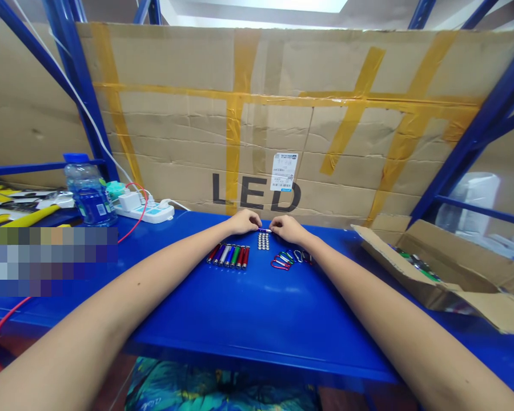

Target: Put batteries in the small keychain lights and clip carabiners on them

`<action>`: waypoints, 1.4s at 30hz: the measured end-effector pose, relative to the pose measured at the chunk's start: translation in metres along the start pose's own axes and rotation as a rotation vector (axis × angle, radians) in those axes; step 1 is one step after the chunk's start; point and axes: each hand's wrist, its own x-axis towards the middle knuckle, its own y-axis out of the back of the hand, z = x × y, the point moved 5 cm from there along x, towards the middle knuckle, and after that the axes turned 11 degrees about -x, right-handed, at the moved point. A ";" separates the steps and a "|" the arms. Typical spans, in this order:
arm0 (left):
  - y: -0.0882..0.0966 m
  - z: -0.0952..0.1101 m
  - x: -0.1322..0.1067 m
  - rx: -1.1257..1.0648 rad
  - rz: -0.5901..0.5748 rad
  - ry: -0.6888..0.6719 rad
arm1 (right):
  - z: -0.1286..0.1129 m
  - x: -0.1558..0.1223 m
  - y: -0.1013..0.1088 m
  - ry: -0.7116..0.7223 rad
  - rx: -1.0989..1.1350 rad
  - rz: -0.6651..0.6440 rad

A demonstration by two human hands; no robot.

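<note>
At the far side of the blue table, my left hand [245, 221] and my right hand [286, 228] are closed in a pinch at opposite ends of a slim purple-and-silver tube [264, 230]. Fingers cover part of it, so its exact kind is unclear. Just in front of it lie small round silver button cells [263, 241] in neat rows. Beneath my left forearm is a row of small metal tube flashlights [229, 256] in red, silver, blue, green and purple. Near my right wrist lie several coloured carabiners [285, 260], partly hidden by the arm.
An open cardboard box [437, 285] with small coloured items stands at right. A water bottle [89, 191], a power strip [148, 212] and a red cable [137, 222] are at left. A big cardboard sheet [175, 137] marked LED walls off the blue table [240, 314].
</note>
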 end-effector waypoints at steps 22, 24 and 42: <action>-0.002 0.003 -0.003 0.064 -0.031 0.063 | -0.006 0.000 0.002 -0.024 0.002 0.040; -0.001 0.004 -0.003 0.073 -0.026 0.063 | -0.006 0.000 0.002 -0.028 -0.007 0.049; 0.021 0.040 -0.035 0.253 -0.075 -0.054 | -0.052 -0.034 0.036 0.149 -0.116 0.097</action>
